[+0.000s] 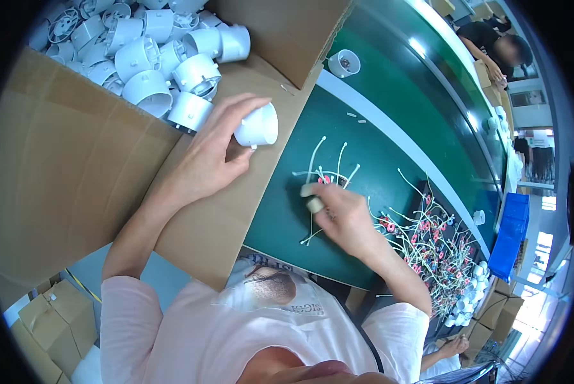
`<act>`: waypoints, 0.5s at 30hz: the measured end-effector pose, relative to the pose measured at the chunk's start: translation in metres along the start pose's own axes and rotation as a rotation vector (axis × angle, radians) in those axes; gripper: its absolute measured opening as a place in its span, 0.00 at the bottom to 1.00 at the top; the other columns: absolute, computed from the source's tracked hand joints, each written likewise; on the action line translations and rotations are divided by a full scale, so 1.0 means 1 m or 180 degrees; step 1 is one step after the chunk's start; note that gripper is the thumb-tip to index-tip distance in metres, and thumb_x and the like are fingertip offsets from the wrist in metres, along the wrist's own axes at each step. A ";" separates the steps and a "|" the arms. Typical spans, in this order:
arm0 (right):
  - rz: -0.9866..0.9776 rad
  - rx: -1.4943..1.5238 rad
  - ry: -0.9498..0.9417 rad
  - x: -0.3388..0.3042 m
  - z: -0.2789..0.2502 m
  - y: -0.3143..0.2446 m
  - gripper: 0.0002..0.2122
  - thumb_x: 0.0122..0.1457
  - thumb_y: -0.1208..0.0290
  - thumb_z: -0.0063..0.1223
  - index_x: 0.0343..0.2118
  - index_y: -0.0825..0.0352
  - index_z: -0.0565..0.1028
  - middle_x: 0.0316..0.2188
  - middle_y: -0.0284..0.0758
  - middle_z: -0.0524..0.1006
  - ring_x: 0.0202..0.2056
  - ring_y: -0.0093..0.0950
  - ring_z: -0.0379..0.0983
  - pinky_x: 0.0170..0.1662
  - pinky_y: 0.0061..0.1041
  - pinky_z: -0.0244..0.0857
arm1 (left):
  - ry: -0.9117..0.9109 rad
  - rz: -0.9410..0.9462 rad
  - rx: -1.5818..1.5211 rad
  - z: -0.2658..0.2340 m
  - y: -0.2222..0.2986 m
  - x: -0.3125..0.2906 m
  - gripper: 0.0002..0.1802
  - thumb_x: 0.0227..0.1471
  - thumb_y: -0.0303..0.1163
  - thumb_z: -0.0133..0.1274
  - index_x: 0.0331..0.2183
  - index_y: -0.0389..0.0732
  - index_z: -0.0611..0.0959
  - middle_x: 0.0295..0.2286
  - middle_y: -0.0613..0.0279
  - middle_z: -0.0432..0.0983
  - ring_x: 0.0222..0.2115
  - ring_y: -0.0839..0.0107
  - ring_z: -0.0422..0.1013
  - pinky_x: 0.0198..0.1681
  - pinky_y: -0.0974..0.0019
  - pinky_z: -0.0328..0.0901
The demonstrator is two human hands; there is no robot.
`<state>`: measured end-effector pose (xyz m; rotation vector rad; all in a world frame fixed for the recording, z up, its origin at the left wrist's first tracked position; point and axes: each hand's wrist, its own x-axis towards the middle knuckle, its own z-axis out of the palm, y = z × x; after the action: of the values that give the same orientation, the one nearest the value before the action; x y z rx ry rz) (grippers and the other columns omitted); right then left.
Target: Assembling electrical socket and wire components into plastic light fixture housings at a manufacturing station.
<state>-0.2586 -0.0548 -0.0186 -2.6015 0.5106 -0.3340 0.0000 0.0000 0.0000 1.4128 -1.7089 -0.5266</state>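
Note:
My left hand (213, 153) grips a white plastic cup-shaped housing (257, 125) between thumb and fingers, above the cardboard flap. My right hand (344, 214), with pale covers on two fingertips, is curled low over the green table. Just beyond its fingertips lie small red parts (326, 180) with white wires fanning out. The right fingers are drawn together and slightly blurred; whatever is between them is hidden. More white housings (147, 93) fill the large cardboard box (82, 147) at my left.
A tangled heap of wired parts (428, 249) covers the right of the table, with white housings (471, 294) beside it. A white cup (344, 63) stands on the green conveyor (402, 70). Farther right are a blue bin (510, 233) and a co-worker (492, 48).

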 end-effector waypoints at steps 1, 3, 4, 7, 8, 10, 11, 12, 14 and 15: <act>0.0672 0.0911 0.0246 0.002 -0.009 0.001 0.11 0.57 0.73 0.47 0.44 0.67 0.71 0.36 0.37 0.76 0.32 0.32 0.75 0.32 0.26 0.70 | -0.0006 0.0082 0.0048 0.001 -0.004 0.002 0.39 0.36 0.18 0.54 0.53 0.44 0.61 0.50 0.53 0.57 0.51 0.55 0.58 0.51 0.61 0.57; 0.1386 0.1849 0.0419 -0.005 -0.029 -0.002 0.11 0.57 0.73 0.48 0.42 0.70 0.71 0.35 0.38 0.75 0.32 0.29 0.75 0.29 0.22 0.70 | -0.0042 0.0169 0.0106 0.005 0.004 -0.005 0.37 0.35 0.17 0.54 0.51 0.42 0.63 0.47 0.52 0.59 0.50 0.54 0.58 0.50 0.63 0.58; 0.1509 0.2606 0.0797 -0.006 -0.039 0.001 0.12 0.56 0.73 0.49 0.42 0.71 0.71 0.35 0.39 0.75 0.31 0.28 0.75 0.27 0.21 0.68 | -0.0036 0.0130 0.0093 0.008 0.009 -0.009 0.37 0.35 0.17 0.54 0.51 0.42 0.63 0.47 0.52 0.59 0.50 0.54 0.58 0.50 0.63 0.58; 0.1427 0.3637 0.1314 0.007 -0.054 0.003 0.14 0.55 0.72 0.52 0.43 0.71 0.69 0.35 0.42 0.74 0.30 0.26 0.74 0.24 0.18 0.66 | -0.0156 0.0036 -0.0050 0.016 0.013 -0.011 0.35 0.36 0.17 0.55 0.49 0.42 0.64 0.46 0.54 0.61 0.49 0.59 0.60 0.49 0.63 0.59; 0.1252 0.3927 0.1394 0.011 -0.059 0.003 0.15 0.55 0.71 0.53 0.44 0.71 0.69 0.36 0.43 0.74 0.30 0.26 0.74 0.23 0.18 0.65 | -0.0149 0.0039 -0.0042 0.016 0.012 -0.010 0.35 0.36 0.17 0.55 0.49 0.42 0.64 0.46 0.54 0.61 0.49 0.59 0.60 0.49 0.63 0.59; 0.1072 0.4216 0.1458 0.017 -0.061 0.006 0.16 0.54 0.71 0.53 0.44 0.71 0.68 0.36 0.44 0.73 0.29 0.25 0.73 0.22 0.17 0.64 | -0.0115 -0.0363 -0.0835 0.017 0.010 -0.010 0.34 0.36 0.19 0.57 0.48 0.41 0.64 0.47 0.55 0.61 0.50 0.64 0.61 0.52 0.64 0.57; 0.0832 0.4574 0.1430 0.021 -0.060 0.007 0.16 0.55 0.70 0.53 0.44 0.72 0.68 0.36 0.45 0.73 0.29 0.26 0.73 0.23 0.17 0.64 | -0.0097 -0.0568 -0.1237 0.018 0.009 -0.010 0.34 0.36 0.20 0.59 0.47 0.40 0.64 0.48 0.56 0.62 0.50 0.66 0.62 0.53 0.64 0.56; 0.0586 0.4926 0.1396 0.024 -0.058 0.007 0.16 0.56 0.70 0.52 0.44 0.72 0.68 0.36 0.45 0.74 0.30 0.26 0.73 0.24 0.17 0.65 | -0.0086 -0.0575 -0.1239 0.018 0.010 -0.010 0.34 0.36 0.20 0.59 0.47 0.40 0.64 0.48 0.56 0.62 0.50 0.66 0.62 0.53 0.64 0.56; 0.0338 0.5274 0.1344 0.030 -0.054 0.006 0.15 0.56 0.69 0.51 0.45 0.72 0.67 0.36 0.46 0.74 0.30 0.26 0.73 0.25 0.17 0.65 | -0.0241 -0.0805 -0.2484 0.020 0.012 -0.008 0.35 0.36 0.22 0.61 0.47 0.40 0.63 0.48 0.56 0.62 0.48 0.69 0.63 0.52 0.65 0.58; 0.0313 0.5217 0.1400 0.034 -0.051 0.004 0.15 0.56 0.69 0.51 0.44 0.72 0.67 0.37 0.46 0.74 0.30 0.26 0.73 0.25 0.17 0.65 | -0.0309 -0.0920 -0.3104 0.021 0.012 -0.008 0.35 0.36 0.23 0.62 0.46 0.40 0.62 0.47 0.57 0.63 0.47 0.70 0.64 0.51 0.66 0.59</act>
<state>-0.2454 -0.0916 0.0281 -0.9085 0.2585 -0.8313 -0.0237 0.0075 -0.0053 0.8948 -1.0290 -1.3748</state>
